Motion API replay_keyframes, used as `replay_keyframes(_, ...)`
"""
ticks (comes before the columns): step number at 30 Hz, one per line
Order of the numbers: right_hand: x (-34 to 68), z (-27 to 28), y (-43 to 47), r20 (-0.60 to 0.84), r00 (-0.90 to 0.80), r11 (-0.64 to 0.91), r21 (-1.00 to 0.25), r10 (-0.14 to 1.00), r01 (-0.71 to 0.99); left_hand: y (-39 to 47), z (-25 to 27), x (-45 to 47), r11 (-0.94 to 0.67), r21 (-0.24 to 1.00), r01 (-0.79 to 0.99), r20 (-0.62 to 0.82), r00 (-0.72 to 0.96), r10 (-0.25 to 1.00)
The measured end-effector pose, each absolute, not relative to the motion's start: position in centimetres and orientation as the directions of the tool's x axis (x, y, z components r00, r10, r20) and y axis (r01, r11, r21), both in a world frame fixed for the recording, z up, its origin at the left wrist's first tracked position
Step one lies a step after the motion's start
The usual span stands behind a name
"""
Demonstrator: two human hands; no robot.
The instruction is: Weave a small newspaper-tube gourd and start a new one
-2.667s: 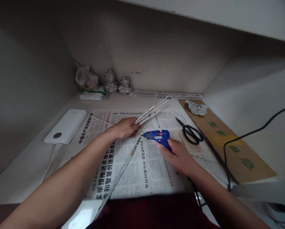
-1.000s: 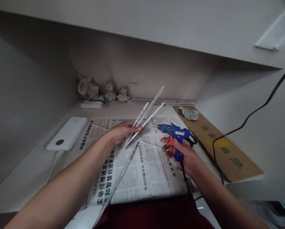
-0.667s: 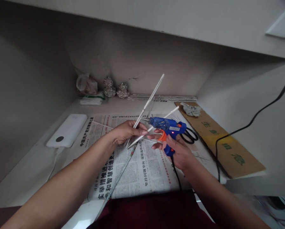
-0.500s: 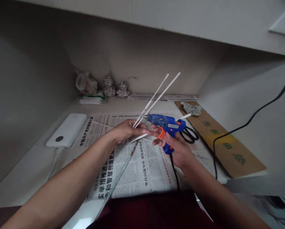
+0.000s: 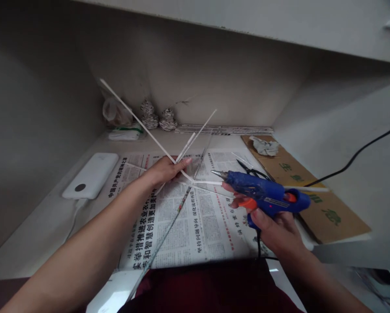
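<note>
Several thin white rolled paper sticks (image 5: 139,123) cross one another in my left hand (image 5: 169,168), pinched between thumb and fingers. They fan out to the upper left, the upper right and toward the right. My right hand (image 5: 276,228) is wrapped around a blue hot glue gun (image 5: 263,191) with an orange trigger and a small red light. Its metal nozzle points left, apart from my left hand, and a white glue stick (image 5: 317,189) pokes out of its back end. A white stick also runs behind the nozzle to the fingers of my right hand.
Newspaper (image 5: 181,234) covers the table. A white power bank (image 5: 92,176) with a cable lies left; cardboard (image 5: 312,200) with crumpled paper (image 5: 265,146) lies right. Black scissors (image 5: 251,170) rest behind the glue gun. Two woven gourd shapes (image 5: 149,116) and bundled paper sticks (image 5: 227,130) line the back wall.
My right hand has moved right and nearer with the glue gun, away from my left hand. The paper sticks in my left hand have turned and now spread in different directions.
</note>
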State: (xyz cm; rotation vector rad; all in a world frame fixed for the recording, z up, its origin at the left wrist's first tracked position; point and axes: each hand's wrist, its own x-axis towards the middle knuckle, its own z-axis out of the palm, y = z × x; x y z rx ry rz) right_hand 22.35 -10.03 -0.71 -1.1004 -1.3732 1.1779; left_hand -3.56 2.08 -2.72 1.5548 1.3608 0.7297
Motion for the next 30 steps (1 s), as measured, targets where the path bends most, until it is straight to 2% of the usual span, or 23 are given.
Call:
replay_keyframes(3,22.4,-1.0,-10.0,0.140,-0.176,0.147,-0.989,0.974,0.033,2.2,-3.0,-3.7,0.100,0.951,0.292,-0.181,0.268,0.946)
replay_keyframes(7,22.5,-2.1,-9.7,0.144,-0.180,0.148,-0.989,0.973,0.008,2.4,-3.3,-3.8,0.075,0.970,0.230,-0.144,0.301,0.943)
replay_keyframes(14,22.0,-3.0,-9.4,0.135,-0.179,0.139,-0.990,0.975,0.010,2.8,-3.9,-3.7,0.011,0.957,0.288,-0.078,0.222,0.972)
replay_keyframes(23,21.1,-1.4,-9.6,0.181,-0.231,0.204,-0.975,0.956,0.083,3.0,-4.3,-3.8,0.026,0.963,0.267,-0.079,0.189,0.979)
replay_keyframes(30,20.8,-1.2,-9.8,0.173,-0.272,0.193,-0.980,0.947,0.048,3.2,-4.9,-3.7,0.009,0.951,0.308,-0.064,0.169,0.984)
